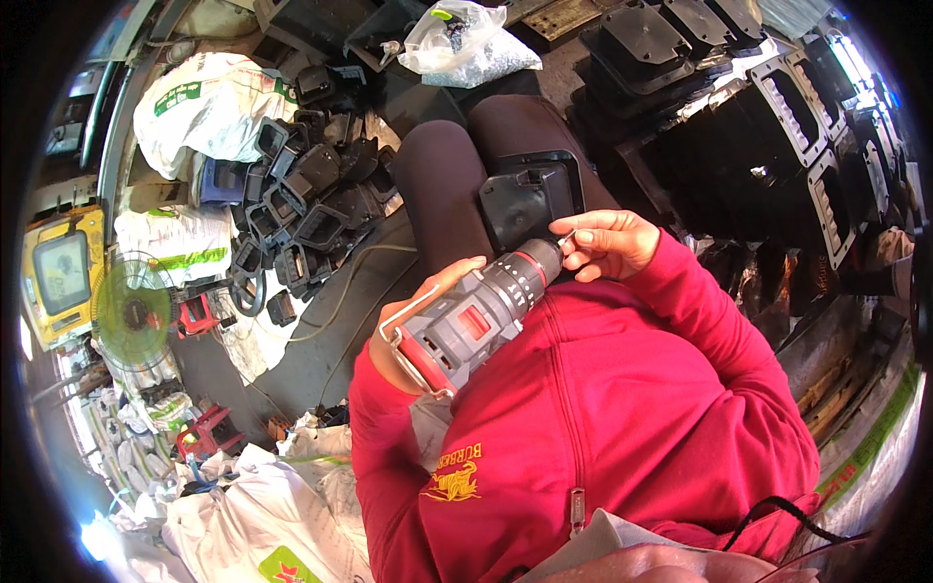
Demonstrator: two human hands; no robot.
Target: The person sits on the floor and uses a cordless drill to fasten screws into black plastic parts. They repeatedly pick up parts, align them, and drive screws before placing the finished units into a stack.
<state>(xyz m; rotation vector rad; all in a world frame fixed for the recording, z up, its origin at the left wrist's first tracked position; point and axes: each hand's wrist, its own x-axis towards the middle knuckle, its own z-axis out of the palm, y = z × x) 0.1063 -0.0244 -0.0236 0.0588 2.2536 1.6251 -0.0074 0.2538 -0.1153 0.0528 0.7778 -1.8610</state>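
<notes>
A grey and red cordless drill [476, 325] lies across the front of my red jacket, its chuck pointing up and to the right. My left hand [394, 335] is wrapped round it from the left, mostly hidden behind its body. At the chuck's tip, my right hand [614, 243] has thumb and fingers pinched together around a small shiny bit of metal too small to name. On my lap rests a black plastic housing [525, 202] with a raised box shape, just beyond the drill's nose.
A heap of black plastic frames [311, 185] lies on the floor to the left, near a green fan [134, 309]. A clear bag of small shiny parts [466, 53] sits beyond my knees. Stacked black housings [758, 165] stand at the right. White sacks [262, 520] fill the lower left.
</notes>
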